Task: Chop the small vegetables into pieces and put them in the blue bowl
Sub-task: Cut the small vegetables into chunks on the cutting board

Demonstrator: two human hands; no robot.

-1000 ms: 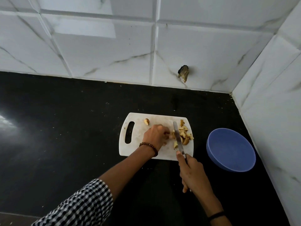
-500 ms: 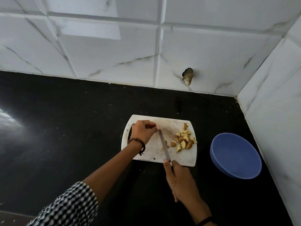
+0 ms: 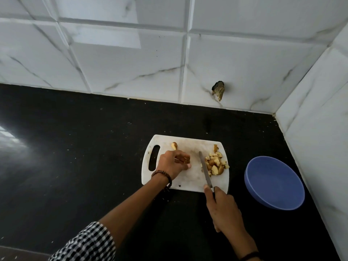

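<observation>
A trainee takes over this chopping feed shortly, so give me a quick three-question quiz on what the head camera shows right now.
1. True or false: the blue bowl already holds chopped pieces.
2. The pile of chopped pieces lies: A) on the cutting board, right of the knife blade; B) left of the blade; C) off the board.
3. Which hand grips the knife, and what does the other one hold?

Key
1. False: the bowl is empty.
2. A.
3. The right hand grips the knife; the left hand holds a vegetable piece.
</observation>
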